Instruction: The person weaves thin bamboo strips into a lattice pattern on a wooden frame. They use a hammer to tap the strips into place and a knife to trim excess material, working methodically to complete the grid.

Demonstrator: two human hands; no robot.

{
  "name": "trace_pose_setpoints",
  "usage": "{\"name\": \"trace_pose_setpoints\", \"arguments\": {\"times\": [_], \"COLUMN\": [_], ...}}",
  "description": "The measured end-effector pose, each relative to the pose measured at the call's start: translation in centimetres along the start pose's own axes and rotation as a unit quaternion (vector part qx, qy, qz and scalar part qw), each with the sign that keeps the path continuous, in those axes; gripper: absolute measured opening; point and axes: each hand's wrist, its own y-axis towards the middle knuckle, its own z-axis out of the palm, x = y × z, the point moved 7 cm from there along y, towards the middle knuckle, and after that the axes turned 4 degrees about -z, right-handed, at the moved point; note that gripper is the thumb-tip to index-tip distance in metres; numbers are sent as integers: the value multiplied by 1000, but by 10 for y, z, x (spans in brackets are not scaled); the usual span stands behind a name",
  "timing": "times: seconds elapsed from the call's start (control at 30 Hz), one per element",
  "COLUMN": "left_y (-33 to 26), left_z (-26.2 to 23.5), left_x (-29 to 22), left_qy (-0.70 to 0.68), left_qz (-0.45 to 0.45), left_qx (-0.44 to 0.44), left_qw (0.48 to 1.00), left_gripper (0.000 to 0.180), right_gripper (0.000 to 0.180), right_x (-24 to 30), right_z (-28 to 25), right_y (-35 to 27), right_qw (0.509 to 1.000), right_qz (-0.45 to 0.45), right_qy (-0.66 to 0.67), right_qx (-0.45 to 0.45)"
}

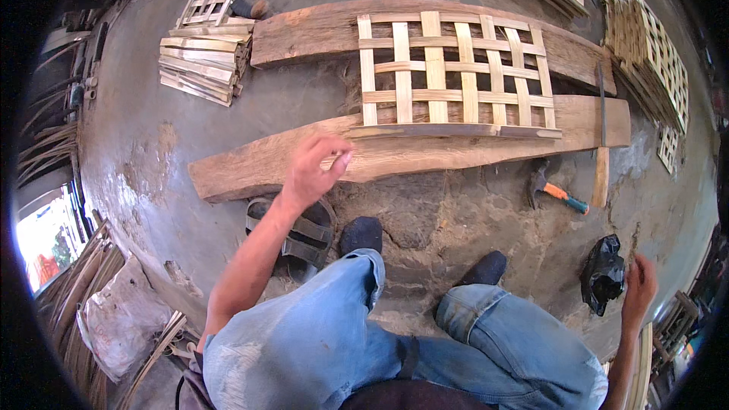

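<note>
A woven lattice panel of pale bamboo strips (431, 68) lies across two heavy wooden beams, a far beam (304, 34) and a near beam (273, 163). A dark strip (456, 130) runs along its near edge. Just off that panel's near left corner is my left hand (310, 171), thumb and forefinger pinched together above the near beam. Whatever sits between those fingertips is too small to make out. Far to the right, my right hand (642, 282) hangs beside a black plastic bag (604, 275). Its fingers are partly hidden, so their grip is unclear.
A hammer with an orange and teal handle (560, 196) lies right of my feet. Near it, a long blade with a wooden handle (601, 175) leans on the near beam. Stacked lattice panels (645, 57) stand at far right; bundled strips (205, 61) lie left. Sandals (307, 235) rest by my left foot.
</note>
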Motion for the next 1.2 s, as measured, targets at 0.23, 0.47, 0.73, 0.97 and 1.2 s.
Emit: {"name": "trace_pose_setpoints", "arguments": {"times": [0.23, 0.47, 0.73, 0.97, 1.2], "left_y": [26, 37, 32, 28, 28], "left_z": [2, 21, 30, 33, 35], "left_x": [20, 23, 32, 30, 31], "left_qy": [-14, -2, 14, 17, 24], "left_qz": [31, 38, 47, 51, 55], "left_qx": [-33, 28, 26, 20, 6], "left_qw": [999, 999, 998, 998, 998], "left_gripper": [18, 32, 35, 30, 28], "right_gripper": [19, 19, 20, 18, 20], "right_x": [257, 342, 355, 339, 319], "right_z": [198, 303, 307, 286, 288], "right_y": [86, 67, 59, 60, 55], "right_qw": [947, 917, 929, 933, 908], "right_qz": [-195, -307, -348, -351, -419], "right_qy": [160, 231, 112, 82, 22], "right_qx": [200, 109, 56, -2, -11]}}
